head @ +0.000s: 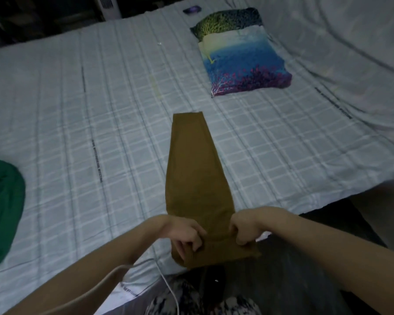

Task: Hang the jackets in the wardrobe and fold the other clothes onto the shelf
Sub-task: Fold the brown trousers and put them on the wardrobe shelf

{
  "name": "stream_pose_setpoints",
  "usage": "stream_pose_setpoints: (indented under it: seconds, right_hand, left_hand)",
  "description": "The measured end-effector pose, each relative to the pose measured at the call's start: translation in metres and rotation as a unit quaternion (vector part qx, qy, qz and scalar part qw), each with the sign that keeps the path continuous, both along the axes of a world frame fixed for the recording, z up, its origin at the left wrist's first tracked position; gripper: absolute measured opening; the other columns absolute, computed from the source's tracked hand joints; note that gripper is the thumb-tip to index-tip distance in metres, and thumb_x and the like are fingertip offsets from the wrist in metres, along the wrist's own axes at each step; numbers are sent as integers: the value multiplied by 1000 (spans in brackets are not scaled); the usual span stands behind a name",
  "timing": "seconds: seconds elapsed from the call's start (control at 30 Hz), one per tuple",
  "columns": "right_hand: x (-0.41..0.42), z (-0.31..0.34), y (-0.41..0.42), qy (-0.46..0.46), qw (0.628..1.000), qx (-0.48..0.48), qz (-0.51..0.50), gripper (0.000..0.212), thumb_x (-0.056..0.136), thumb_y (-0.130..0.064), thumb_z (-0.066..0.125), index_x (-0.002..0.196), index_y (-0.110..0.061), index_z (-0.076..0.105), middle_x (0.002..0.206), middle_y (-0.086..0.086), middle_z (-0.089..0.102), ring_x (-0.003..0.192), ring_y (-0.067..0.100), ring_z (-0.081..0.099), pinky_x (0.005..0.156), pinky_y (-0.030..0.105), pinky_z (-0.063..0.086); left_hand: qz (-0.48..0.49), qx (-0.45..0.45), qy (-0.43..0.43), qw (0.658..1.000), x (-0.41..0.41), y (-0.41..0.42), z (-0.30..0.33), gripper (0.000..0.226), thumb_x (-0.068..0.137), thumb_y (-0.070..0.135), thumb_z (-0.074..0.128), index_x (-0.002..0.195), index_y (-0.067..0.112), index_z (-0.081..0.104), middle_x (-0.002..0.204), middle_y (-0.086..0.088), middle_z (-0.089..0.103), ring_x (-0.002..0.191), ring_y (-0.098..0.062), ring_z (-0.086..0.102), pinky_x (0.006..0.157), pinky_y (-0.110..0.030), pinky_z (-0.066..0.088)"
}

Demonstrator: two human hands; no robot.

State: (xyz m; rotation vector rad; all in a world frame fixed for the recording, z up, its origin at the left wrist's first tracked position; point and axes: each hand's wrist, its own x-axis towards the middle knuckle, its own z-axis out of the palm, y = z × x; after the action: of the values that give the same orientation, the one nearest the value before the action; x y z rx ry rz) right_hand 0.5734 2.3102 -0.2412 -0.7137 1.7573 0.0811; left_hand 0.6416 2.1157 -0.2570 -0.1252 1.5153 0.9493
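A pair of mustard-brown trousers [193, 169] lies lengthwise on the bed, legs folded together and pointing away from me. Its near end hangs slightly over the bed's corner. My left hand [187, 233] grips the left side of that near end with curled fingers. At the right side of the same end, my right hand [243, 228] pinches the cloth. A green garment [2, 208] lies bunched at the left edge of the bed, apart from both hands.
The bed [89, 110] carries a pale checked sheet. A blue and purple patterned pillow [239, 55] lies at the far right. A white cable [168, 287] runs across the near bed edge below my left arm. Dark floor [305, 280] shows at the right.
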Motion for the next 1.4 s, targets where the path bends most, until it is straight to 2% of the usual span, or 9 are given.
stream_pose_setpoints:
  seconds: [0.13,0.27,0.47,0.63,0.7,0.83,0.93,1.3,1.4]
  right_hand:
    - [-40,7,-18,70,995,-38,-65,19,89,-18,52,97,-10,67,96,8,66,86,22,64,73,32,53]
    - [-87,-4,-38,139,974,-96,-150,13,87,-24,58,97,-17,61,99,5,61,87,19,59,76,34,53]
    - [-151,-37,-73,240,866,-214,-382,17,85,-25,63,100,-25,55,87,-2,63,74,15,63,65,35,58]
    - [-211,-73,-110,262,799,-276,-465,23,89,-12,60,111,-20,55,96,3,64,77,10,62,63,26,56]
    - [-236,-91,-125,277,800,-290,-447,24,92,-11,57,115,-17,55,100,1,63,82,8,60,67,17,50]
    - [-295,-131,-154,287,803,-297,-429,26,94,-12,55,120,-15,56,109,1,61,97,13,57,85,27,49]
    - [-344,-166,-171,302,804,-305,-411,26,94,-11,54,120,-13,56,109,2,61,97,13,55,83,24,43]
    - [-444,-263,-202,384,826,-268,-314,25,95,-12,51,120,-12,56,120,11,49,114,24,45,97,34,40]
    - [-453,-263,-207,360,852,-282,-256,35,93,-10,49,127,-12,53,124,9,51,116,23,46,100,37,41]
  left_hand:
    - [21,-38,75,996,-47,-23,5,35,83,-2,49,109,13,67,94,-5,66,78,-16,65,69,-26,58]
    - [25,-66,126,990,-105,-57,2,27,83,-2,48,89,16,66,92,-4,65,84,-18,65,75,-30,58]
    - [78,-120,241,960,-192,-112,-19,14,87,6,50,80,17,57,91,-5,57,84,-21,58,73,-30,55]
    - [107,-161,331,924,-254,-156,-51,15,94,20,51,104,23,61,104,-1,61,93,-17,59,84,-32,51]
    - [123,-177,349,912,-279,-170,-68,23,95,19,50,116,22,59,110,0,60,98,-17,59,83,-30,49]
    - [150,-179,377,896,-330,-196,-110,22,96,14,47,114,22,58,108,-1,61,90,-14,58,69,-19,44]
    - [161,-185,404,881,-369,-211,-146,20,96,11,48,111,18,59,107,1,60,91,-13,55,68,-18,39]
    - [149,-256,505,810,-447,-232,-250,31,94,22,53,124,16,54,120,-3,45,112,-21,44,95,-31,41]
    - [154,-236,486,827,-455,-237,-251,37,93,26,53,128,17,53,120,0,45,113,-17,43,99,-29,39]
